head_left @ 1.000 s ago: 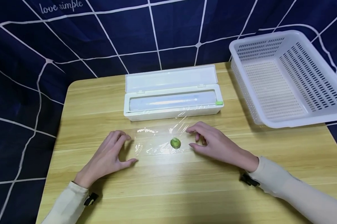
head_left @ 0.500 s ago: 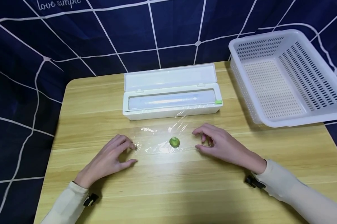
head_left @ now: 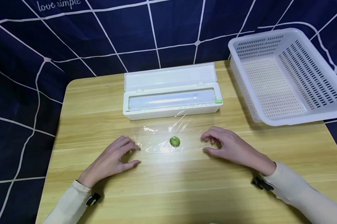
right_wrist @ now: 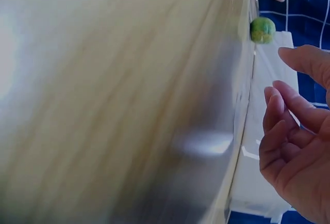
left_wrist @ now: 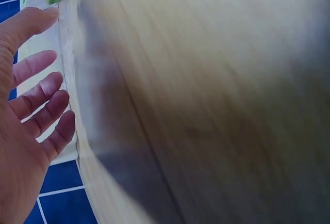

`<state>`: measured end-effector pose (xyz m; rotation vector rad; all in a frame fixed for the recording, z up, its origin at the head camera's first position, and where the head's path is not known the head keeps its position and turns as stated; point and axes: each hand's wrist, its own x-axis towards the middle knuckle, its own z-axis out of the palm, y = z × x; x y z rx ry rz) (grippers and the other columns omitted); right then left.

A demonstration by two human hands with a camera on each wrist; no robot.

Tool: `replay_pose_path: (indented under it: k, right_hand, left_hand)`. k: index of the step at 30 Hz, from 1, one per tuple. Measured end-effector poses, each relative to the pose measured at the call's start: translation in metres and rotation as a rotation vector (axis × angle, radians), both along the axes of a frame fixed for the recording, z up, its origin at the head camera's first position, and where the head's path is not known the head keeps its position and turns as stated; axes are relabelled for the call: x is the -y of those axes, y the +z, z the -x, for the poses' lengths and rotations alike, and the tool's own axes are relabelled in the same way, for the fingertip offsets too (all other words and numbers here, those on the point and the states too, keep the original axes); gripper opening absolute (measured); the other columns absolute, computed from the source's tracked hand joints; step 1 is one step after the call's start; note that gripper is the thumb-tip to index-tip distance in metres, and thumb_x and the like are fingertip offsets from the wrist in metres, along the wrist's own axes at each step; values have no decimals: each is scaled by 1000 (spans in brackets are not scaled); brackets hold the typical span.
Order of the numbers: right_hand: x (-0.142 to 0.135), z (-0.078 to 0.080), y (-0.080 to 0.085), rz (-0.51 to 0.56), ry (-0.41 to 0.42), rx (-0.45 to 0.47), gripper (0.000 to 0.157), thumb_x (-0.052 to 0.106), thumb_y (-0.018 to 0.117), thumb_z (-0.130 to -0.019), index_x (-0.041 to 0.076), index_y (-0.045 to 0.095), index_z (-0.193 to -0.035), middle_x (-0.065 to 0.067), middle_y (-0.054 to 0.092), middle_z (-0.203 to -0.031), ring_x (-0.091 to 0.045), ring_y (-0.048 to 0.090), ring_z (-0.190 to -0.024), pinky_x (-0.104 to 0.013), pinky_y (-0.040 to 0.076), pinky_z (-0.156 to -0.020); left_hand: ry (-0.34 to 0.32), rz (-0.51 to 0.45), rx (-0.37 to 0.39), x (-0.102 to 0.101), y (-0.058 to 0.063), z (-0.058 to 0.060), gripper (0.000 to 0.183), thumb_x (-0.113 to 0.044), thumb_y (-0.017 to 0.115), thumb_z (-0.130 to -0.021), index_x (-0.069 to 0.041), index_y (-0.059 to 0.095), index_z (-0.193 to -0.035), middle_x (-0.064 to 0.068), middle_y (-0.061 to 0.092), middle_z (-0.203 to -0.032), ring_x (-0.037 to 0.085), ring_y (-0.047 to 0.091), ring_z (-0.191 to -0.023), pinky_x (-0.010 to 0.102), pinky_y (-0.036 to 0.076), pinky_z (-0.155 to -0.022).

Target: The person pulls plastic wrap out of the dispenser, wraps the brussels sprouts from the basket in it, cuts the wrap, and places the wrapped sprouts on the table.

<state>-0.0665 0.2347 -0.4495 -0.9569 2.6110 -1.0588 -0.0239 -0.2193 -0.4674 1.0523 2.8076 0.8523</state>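
Note:
A small round green fruit, like a lime, sits on a sheet of clear cling film that lies over the wooden table. From a white box with its lid up and a film roll inside, the sheet runs forward. My left hand is at the sheet's left edge, thumb apart from the loosely bent fingers; contact with the film cannot be told. At the right edge my right hand has its fingers bent and thumb apart, with nothing visibly pinched. Both wrist views show the lime beyond the thumb.
To the right stands a white slotted plastic basket. A green slider sits at the box's right front edge. Dark blue checked cloth hangs behind and left of the wooden table.
My right hand has moved to the right, away from the lime. My left hand has shifted slightly right and nearer, toward the film's left edge. Lime and box stay in place.

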Motion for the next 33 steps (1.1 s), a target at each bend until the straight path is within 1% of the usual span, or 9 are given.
replay_pose_path:
  k: [2,6,9,14,21,28,33]
  right_hand:
    - [-5,0,0,-19,-12,2,36,11,94,-87,18,74,-116,9,64,-97,-10,60,-86,-25,51,-72]
    - [-13,0,-1,-54,-30,6,34,12,93,-88,20,74,-116,10,62,-95,-8,58,-85,-25,51,-71]
    - [-19,0,-1,-64,-44,-9,32,12,92,-89,21,74,-114,11,61,-93,-7,57,-84,-25,50,-71]
    - [-25,1,-3,-88,-67,-35,30,13,93,-88,19,74,-110,11,60,-90,-6,56,-82,-24,49,-69]
    - [-28,5,0,-150,-119,26,23,19,92,-91,19,74,-105,10,58,-86,-7,55,-78,-26,48,-68]
    - [-31,7,0,-143,-111,70,16,14,86,-96,22,72,-98,14,56,-85,-7,54,-78,-25,47,-68]
    - [-32,8,-2,-136,-98,61,21,7,82,-97,25,72,-94,15,55,-83,-5,53,-77,-25,46,-67]
  left_hand:
    - [-4,-1,-4,-1,-1,0,40,-29,94,-86,-12,74,-115,-5,66,-114,15,58,-105,39,54,-88]
    - [-12,-10,-19,0,-2,0,37,-26,94,-85,-11,74,-113,-4,65,-110,13,55,-99,36,52,-82]
    - [-22,-24,-28,0,-4,0,33,-23,94,-86,-11,74,-110,-4,65,-107,12,54,-95,33,50,-78]
    - [-31,-45,-24,-1,-8,0,30,-20,94,-86,-11,75,-108,-4,67,-106,13,56,-96,33,52,-80]
    - [-33,-58,-31,-2,-13,1,28,-16,93,-87,-11,74,-106,-4,65,-104,13,57,-96,34,52,-82]
    - [-38,-71,-28,-3,-16,2,18,-11,88,-91,-13,74,-102,-7,66,-102,13,57,-97,32,52,-80]
    - [-45,-77,-26,-5,-17,3,15,-3,82,-93,-13,73,-99,-8,65,-100,12,57,-97,29,51,-81]
